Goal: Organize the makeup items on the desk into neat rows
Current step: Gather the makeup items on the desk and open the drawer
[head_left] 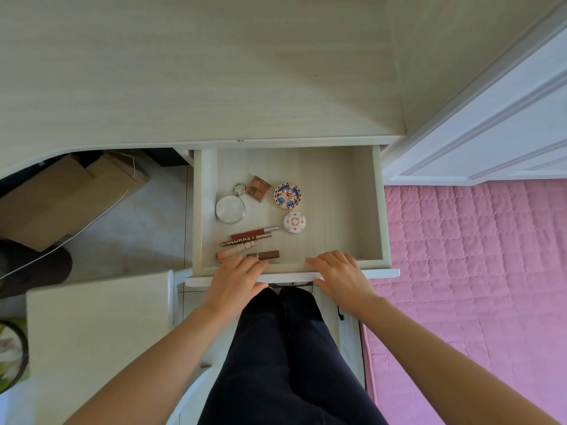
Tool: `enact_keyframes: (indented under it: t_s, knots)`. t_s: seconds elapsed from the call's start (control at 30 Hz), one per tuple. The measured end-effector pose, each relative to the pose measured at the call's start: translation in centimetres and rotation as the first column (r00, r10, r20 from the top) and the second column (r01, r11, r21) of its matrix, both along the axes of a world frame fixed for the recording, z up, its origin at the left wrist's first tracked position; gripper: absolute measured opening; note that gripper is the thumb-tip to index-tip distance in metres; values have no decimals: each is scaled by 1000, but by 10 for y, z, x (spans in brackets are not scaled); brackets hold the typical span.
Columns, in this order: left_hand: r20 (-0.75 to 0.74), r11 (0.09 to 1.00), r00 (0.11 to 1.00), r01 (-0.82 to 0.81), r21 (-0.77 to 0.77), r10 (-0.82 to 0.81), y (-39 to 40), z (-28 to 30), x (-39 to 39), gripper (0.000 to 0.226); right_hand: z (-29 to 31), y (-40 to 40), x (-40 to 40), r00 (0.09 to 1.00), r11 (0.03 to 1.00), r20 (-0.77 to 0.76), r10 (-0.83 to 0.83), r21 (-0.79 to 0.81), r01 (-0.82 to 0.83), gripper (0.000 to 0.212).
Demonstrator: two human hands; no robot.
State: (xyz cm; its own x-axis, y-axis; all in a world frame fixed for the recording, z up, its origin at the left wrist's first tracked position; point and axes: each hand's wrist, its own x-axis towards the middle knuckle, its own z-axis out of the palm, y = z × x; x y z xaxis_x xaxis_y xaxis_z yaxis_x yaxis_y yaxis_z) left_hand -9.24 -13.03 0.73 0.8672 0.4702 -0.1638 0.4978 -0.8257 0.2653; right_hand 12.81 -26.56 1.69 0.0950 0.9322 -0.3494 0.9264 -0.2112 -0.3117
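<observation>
From the head camera, the open drawer (366, 210) is the landmark; it stands pulled out from under the pale desk top (184, 72). To its right lie a pink quilted cover (475, 271) and a white door (506, 118); to its left, a brown cardboard box (61, 197) on the floor.

Inside the drawer, four lip tubes (250, 243) lie in a stack near its front left corner, their long axes going left to right, slightly tilted. Behind them are a round mirror (230, 209), a small brown palette (258, 188) and two round compacts (287, 195), (294, 221).

The left hand (236, 279) rests over the drawer's front edge, fingers curled round it, fingertips just beside the nearest tube. The right hand (339, 276) grips the same edge, well apart from the tubes.
</observation>
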Motion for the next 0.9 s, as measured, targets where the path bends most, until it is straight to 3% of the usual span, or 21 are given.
enact_keyframes:
  t_s: [0.1, 0.23, 0.4, 0.5, 0.6, 0.73, 0.83, 0.9]
  knots:
    - [-22, 998, 1000, -14, -66, 12, 6, 4, 1, 46, 1, 6, 5, 996, 999, -81, -30, -37, 27, 43]
    - [-41, 964, 985, -172, -204, 167, 25, 7, 10, 53, 1, 24, 13, 993, 997, -108, -54, -53, 48, 42]
    - [-123, 937, 954, -293, -189, 274, 66, -6, 36, 39, -2, 71, 28, 989, 994, -117, -94, -57, 88, 40]
    - [-217, 908, 913, -383, -168, 345, 91, -21, 50, 39, -14, 103, 33, 941, 963, -217, -258, -131, 234, 38]
    - [-255, 877, 876, -455, -153, 410, 110, -38, 61, 36, -33, 132, 41, 834, 876, -285, -471, -265, 404, 41]
    - [-334, 835, 820, -531, -143, 464, 132, -57, 69, 50, -60, 160, 47, 753, 745, -175, -634, -401, 534, 47]
    - [-415, 848, 797, -520, -102, 439, 144, -70, 72, 59, -77, 176, 48, 795, 740, -68, -603, -422, 524, 52]
    - [-464, 866, 777, -498, -39, 426, 146, -76, 75, 63, -83, 184, 45, 777, 721, -57, -627, -421, 550, 55]
